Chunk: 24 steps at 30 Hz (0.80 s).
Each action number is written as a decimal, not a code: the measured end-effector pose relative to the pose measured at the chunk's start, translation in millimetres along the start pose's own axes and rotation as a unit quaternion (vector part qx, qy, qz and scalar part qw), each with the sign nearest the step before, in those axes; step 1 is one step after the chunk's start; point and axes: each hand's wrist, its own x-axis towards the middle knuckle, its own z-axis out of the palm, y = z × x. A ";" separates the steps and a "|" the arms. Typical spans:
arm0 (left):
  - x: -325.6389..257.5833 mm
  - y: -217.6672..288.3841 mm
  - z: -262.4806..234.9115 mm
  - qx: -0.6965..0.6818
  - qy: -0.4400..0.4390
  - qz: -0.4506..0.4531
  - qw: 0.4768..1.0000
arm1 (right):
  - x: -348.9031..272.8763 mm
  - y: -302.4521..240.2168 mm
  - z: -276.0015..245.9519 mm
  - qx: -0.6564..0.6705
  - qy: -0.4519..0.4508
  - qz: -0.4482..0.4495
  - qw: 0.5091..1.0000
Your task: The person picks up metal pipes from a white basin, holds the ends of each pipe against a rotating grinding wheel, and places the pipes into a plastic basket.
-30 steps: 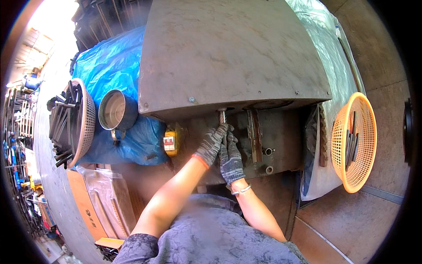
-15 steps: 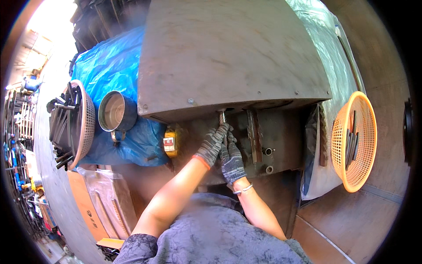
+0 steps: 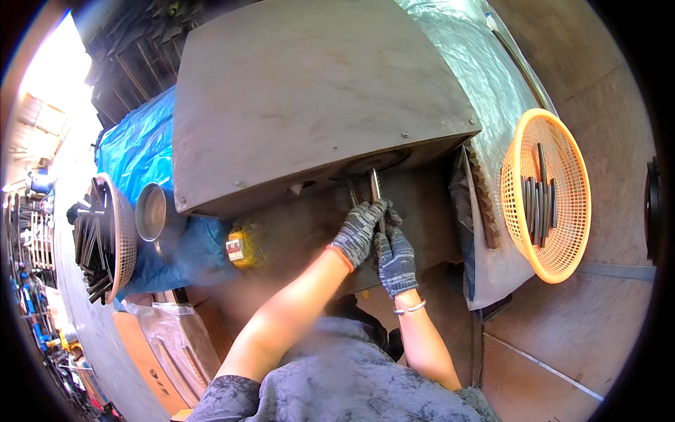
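Note:
A thin shiny metal rod or tube (image 3: 376, 186) points up from my hands toward a dark round part (image 3: 373, 163) on the underside of a grey metal housing (image 3: 316, 91). I cannot tell whether its tip touches that part. My left hand (image 3: 357, 228), in a grey striped knit glove, is closed around the rod's lower portion. Just below and to its right, my right hand (image 3: 396, 257) wears a matching glove, with its fingers bent around the lower end. Both gloves partly cover the rod.
An orange mesh basket (image 3: 585, 211) at right holds several dark rods. At left, a pale basket (image 3: 125, 235) full of dark tubes stands near a metal mug (image 3: 159, 211) on blue plastic (image 3: 137, 151). A yellow packet (image 3: 244, 247) lies under the housing; a toothed bar (image 3: 481, 197) leans at right.
My hands and the rod have shifted from beneath a small hole in the housing to the round part right of it. The whole view has turned. More rods show in the orange basket.

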 end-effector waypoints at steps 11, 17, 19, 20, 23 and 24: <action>22.3 -0.4 4.8 0.008 0.075 0.000 0.997 | 25.8 -6.9 -5.8 0.048 -0.011 -0.023 0.999; 25.5 7.8 16.4 0.039 0.132 0.035 0.990 | 34.7 -12.6 -5.0 0.044 -0.030 0.009 0.999; 25.0 9.5 17.7 0.052 0.135 0.025 0.989 | 35.7 -4.8 -2.6 0.071 -0.033 0.005 0.997; 24.6 9.9 17.5 0.059 0.137 0.020 0.989 | 37.4 9.3 3.6 0.105 -0.027 -0.017 0.994; 23.3 8.2 7.9 -0.004 0.057 0.019 0.998 | 40.4 18.9 4.8 0.342 -0.066 0.088 0.933; 22.5 8.7 8.9 -0.001 0.062 0.023 0.998 | 41.4 17.1 4.0 0.436 -0.087 0.150 0.883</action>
